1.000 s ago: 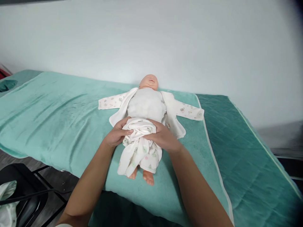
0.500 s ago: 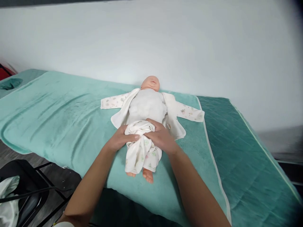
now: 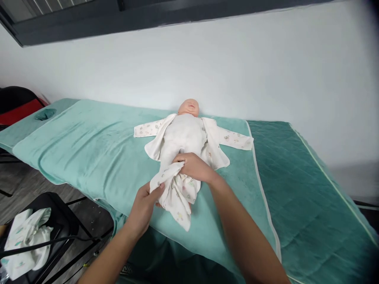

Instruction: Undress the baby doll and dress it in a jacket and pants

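A baby doll (image 3: 188,108) lies on its back on a teal-covered bed, its head toward the wall and its feet toward me. Its patterned white jacket (image 3: 212,128) is spread open, the sleeves stretched out to both sides. Bunched about the doll's lower legs are white patterned baby pants (image 3: 177,193). My left hand (image 3: 148,205) pinches the left edge of the pants between thumb and fingers. Higher up, my right hand (image 3: 192,165) grips their upper edge, its fingertips partly hidden. The doll's feet are mostly covered by the cloth.
The teal bed cover (image 3: 89,146) extends left to a face hole (image 3: 45,114). A white wall (image 3: 189,67) runs along the far side. At lower left, a black chair (image 3: 63,213) holds white cloth items (image 3: 29,240), with a black cable (image 3: 53,242) passing across.
The pants have moved down the doll's legs, showing its white thighs, and now hide most of the feet. My left hand has shifted down and left. The view has tilted up.
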`<state>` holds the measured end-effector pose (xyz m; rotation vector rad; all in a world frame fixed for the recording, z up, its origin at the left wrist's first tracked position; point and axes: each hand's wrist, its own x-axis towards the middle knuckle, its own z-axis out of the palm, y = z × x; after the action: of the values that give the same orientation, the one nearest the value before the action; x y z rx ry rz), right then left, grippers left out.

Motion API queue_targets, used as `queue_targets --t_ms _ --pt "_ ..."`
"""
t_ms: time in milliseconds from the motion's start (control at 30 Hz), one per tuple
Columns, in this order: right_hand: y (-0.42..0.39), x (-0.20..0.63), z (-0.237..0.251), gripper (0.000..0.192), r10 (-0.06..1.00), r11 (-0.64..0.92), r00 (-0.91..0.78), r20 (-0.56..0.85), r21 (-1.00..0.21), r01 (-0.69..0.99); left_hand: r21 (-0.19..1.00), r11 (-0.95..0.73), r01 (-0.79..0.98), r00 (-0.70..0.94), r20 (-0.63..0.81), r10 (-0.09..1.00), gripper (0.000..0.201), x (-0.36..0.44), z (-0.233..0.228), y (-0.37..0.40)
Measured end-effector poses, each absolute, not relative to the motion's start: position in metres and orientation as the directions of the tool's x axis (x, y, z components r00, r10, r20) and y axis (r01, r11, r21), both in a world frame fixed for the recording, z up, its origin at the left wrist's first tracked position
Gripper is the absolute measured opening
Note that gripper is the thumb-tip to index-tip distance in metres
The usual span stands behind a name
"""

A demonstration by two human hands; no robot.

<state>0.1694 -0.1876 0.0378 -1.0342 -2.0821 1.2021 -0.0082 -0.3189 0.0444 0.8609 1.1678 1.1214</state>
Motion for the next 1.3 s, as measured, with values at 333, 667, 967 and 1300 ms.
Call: queue_targets --t_ms 333,667,967,1300 --pt "-0.189 0.172 0.038 0.022 0.736 0.373 -0.677 0.013 -0.842 0.389 0.893 0.287 -0.346 -0.105 -0.341 0.934 0.032 0.020 0.054 -0.372" --pt "-0.197 0.167 0.039 0.009 0.726 0.525 -0.686 -0.045 -0.610 0.594 0.846 0.219 -0.487 -0.376 -0.429 0.821 0.024 0.021 -0.006 -0.389" --pt "-0.202 0.161 0.043 0.018 0.712 0.581 -0.687 -0.146 -0.426 0.693 0.890 0.290 -0.352 -0.287 -0.398 0.871 0.027 0.003 -0.021 -0.376" --pt "-0.197 0.171 0.043 0.026 0.723 0.457 -0.687 -0.070 -0.698 0.552 0.982 0.167 -0.093 -0.185 -0.182 0.966 0.029 -0.012 -0.014 -0.333"
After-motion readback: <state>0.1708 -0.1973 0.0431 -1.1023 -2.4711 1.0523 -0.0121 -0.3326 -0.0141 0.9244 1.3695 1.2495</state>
